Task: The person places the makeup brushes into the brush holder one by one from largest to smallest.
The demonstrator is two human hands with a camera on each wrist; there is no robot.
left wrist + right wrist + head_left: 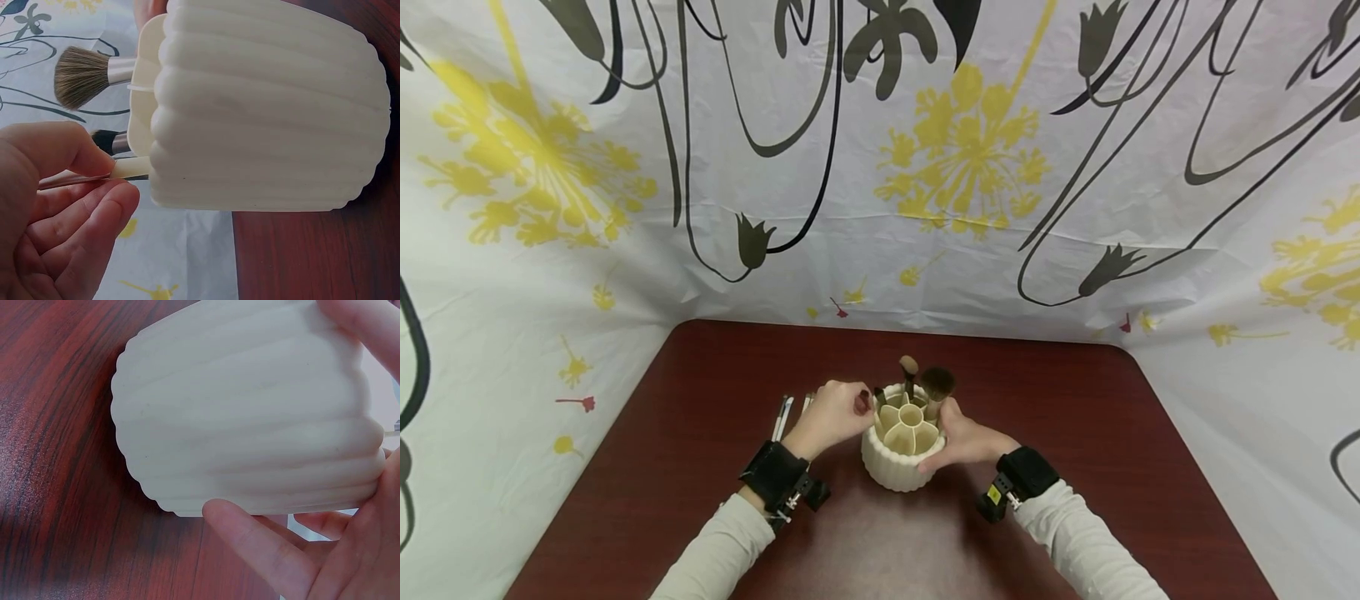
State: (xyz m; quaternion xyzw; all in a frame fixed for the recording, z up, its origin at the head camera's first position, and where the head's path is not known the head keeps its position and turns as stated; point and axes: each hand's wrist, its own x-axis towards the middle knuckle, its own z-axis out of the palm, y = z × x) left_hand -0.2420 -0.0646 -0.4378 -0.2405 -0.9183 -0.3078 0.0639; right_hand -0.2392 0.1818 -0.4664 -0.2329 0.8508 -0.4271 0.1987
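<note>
A cream, ribbed makeup brush holder with petal-shaped compartments stands upright on the table. My left hand is at its left rim. In the left wrist view, thumb and fingers pinch a slim makeup tool, its pale part reaching down past the rim and a thin end sticking out behind the fingers. My right hand grips the holder's right side, with thumb and fingers spread round the ribbed wall. A wide fluffy brush, a smaller tan-tipped brush and a small dark brush stand in the holder.
Several slim, light-coloured tools lie on the dark red wooden table, left of the holder and partly behind my left hand. A white patterned cloth hangs behind the table and along its sides.
</note>
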